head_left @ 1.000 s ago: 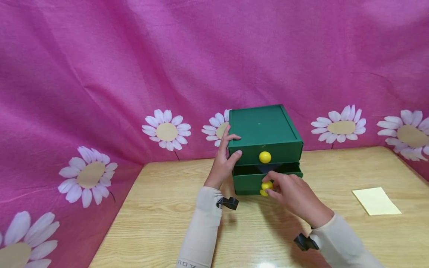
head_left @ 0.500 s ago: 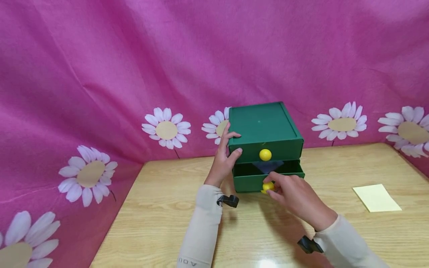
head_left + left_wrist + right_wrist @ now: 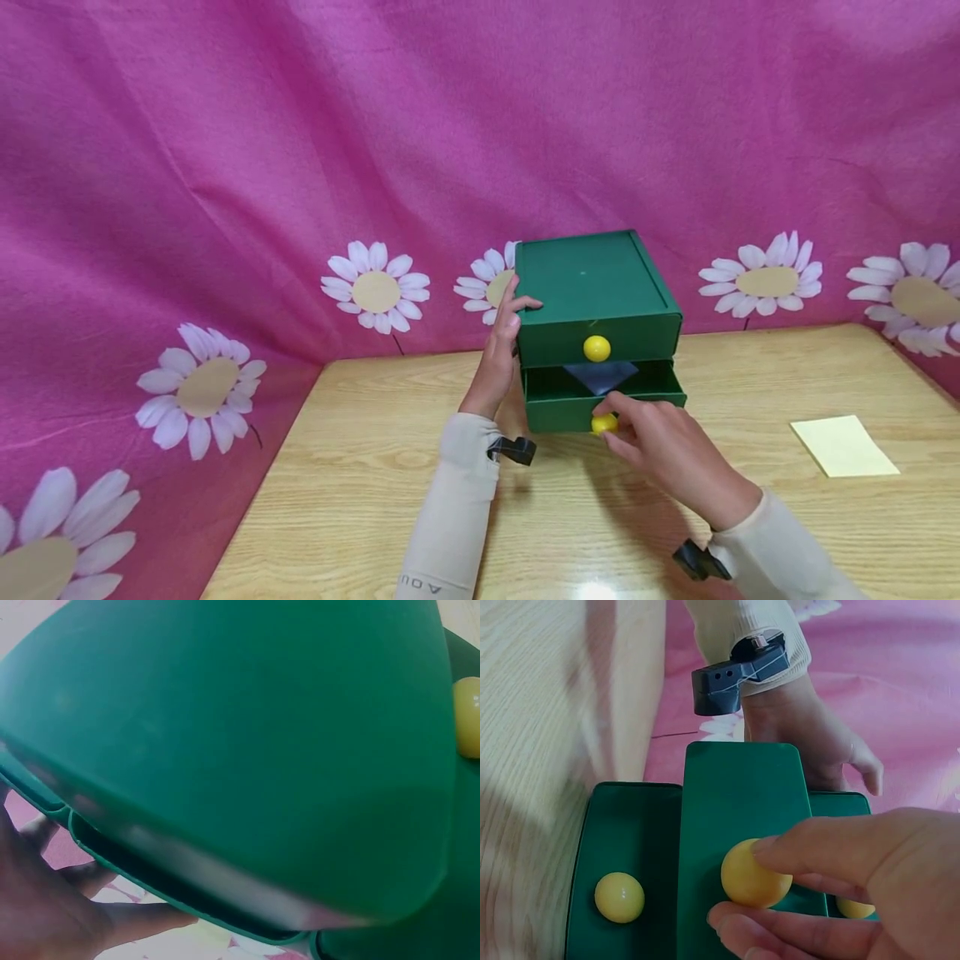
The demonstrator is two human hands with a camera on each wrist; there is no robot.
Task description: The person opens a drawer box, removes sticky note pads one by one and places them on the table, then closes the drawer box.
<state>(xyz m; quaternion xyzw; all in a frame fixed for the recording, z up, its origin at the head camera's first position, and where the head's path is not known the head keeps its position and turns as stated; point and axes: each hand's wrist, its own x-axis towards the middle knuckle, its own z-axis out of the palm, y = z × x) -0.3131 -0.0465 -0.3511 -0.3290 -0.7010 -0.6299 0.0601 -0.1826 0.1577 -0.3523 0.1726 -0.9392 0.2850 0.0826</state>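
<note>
A green drawer unit (image 3: 585, 279) with round yellow knobs stands on the table. Its middle drawer (image 3: 555, 414) is pulled partly out, and a bluish pointed shape (image 3: 600, 375) shows inside. My right hand (image 3: 667, 450) pinches that drawer's yellow knob (image 3: 744, 874) between thumb and fingers. Along the unit's left side lies my left hand (image 3: 497, 358), one finger over the top edge and the thumb off the front. In the right wrist view the bottom drawer (image 3: 634, 832), with its own knob (image 3: 619, 897), sits shut beside the pulled one. The top drawer (image 3: 555, 343) is also shut.
A pale yellow square of paper (image 3: 845, 447) lies on the wooden table (image 3: 360, 467) at the right. Behind and to the left hangs a pink cloth (image 3: 420, 150) printed with white flowers. Each wrist wears a black camera mount (image 3: 514, 451).
The middle drawer has come a little further out toward me with my right hand on its knob. The left thumb has moved from the unit's front corner back to its side.
</note>
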